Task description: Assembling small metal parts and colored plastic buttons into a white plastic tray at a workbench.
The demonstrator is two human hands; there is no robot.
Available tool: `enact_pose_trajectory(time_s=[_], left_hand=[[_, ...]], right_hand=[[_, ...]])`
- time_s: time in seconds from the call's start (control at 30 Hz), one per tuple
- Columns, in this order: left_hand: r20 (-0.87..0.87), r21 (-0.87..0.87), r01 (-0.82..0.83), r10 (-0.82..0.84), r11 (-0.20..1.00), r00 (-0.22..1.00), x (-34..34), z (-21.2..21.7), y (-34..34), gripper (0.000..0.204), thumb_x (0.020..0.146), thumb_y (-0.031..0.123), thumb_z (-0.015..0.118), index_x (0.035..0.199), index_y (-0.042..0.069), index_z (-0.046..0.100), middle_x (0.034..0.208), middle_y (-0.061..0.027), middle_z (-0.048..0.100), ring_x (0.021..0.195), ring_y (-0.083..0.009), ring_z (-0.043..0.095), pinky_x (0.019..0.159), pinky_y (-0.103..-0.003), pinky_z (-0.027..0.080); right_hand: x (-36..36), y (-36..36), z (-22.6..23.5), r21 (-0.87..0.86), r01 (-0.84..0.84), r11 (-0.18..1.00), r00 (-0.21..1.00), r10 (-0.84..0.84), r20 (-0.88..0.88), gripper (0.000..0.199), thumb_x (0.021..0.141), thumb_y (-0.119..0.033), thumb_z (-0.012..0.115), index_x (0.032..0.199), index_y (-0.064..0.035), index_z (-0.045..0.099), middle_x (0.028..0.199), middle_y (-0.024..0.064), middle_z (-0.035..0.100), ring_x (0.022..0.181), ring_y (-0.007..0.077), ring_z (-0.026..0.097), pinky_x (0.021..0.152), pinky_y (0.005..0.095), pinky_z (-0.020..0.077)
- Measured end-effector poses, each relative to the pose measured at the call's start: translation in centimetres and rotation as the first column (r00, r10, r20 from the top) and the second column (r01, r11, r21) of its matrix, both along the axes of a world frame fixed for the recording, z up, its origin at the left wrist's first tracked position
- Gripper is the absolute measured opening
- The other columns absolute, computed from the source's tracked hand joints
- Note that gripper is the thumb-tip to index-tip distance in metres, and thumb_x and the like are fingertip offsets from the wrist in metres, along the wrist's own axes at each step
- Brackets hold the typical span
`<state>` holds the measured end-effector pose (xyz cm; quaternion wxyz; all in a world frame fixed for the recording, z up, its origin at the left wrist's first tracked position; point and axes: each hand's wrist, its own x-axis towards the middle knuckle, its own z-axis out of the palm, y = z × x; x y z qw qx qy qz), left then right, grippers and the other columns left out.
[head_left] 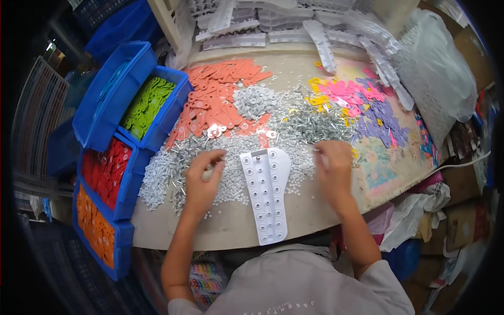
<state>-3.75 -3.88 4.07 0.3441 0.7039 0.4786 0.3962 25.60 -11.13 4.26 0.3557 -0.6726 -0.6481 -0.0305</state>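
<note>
White tray (266, 194) w/ studs at table edge. Left hand (202, 181) just left of it, pinching a small white piece; right hand (331, 170) right of it, blurred, grip unclear, maybe on a pin.

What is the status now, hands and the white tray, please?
Left hand pinching small parts. Right hand in the screw pile. White tray lies between them, untouched. Nothing blocking.

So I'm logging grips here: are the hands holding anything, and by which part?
Cannot be told: left hand and right hand rest fingers-down in the small silver parts, their fingertips blurred.
</note>
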Motion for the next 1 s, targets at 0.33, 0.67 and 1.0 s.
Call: enact_pose_trajectory(time_s=[0.33,0.67,1.0], left_hand=[[-0.087,0.196,0.162,-0.147,0.967,0.985,4.8,-1.9,-1.1,0.013,0.080,0.006,0.077,0.092,0.004,0.072,0.086,-0.0059,0.069,0.084,-0.0238,0.061,0.082,-0.036,0.044],[-0.243,0.303,0.185,-0.113,0.935,0.964,6.2,-3.7,-0.6,0.011,0.078,0.009,0.078,0.087,0.007,0.071,0.086,-0.0043,0.068,0.082,-0.0230,0.059,0.079,-0.038,0.042],[-0.383,0.420,0.053,0.124,0.906,0.915,0.9,-1.2,0.7,0.017,0.081,0.007,0.073,0.098,0.008,0.071,0.097,-0.0055,0.064,0.096,-0.0262,0.058,0.086,-0.040,0.041]], right_hand=[[6.5,-2.2,-2.5,-0.205,0.148,0.967,0.989,-0.139,0.057,0.013,0.084,0.002,0.065,0.097,-0.0013,0.063,0.095,0.0137,0.064,0.095,0.0340,0.057,0.086,0.0426,0.0449],[6.1,-1.7,-2.3,-0.250,0.128,0.960,0.991,-0.133,-0.004,0.012,0.087,0.004,0.060,0.098,-0.0002,0.061,0.095,0.0150,0.063,0.096,0.0341,0.056,0.088,0.0435,0.0441],[5.6,-2.8,-1.1,-0.284,0.177,0.942,0.982,-0.189,-0.015,0.011,0.093,0.003,0.054,0.102,0.0000,0.060,0.098,0.0158,0.063,0.095,0.0344,0.057,0.086,0.0422,0.0461]])
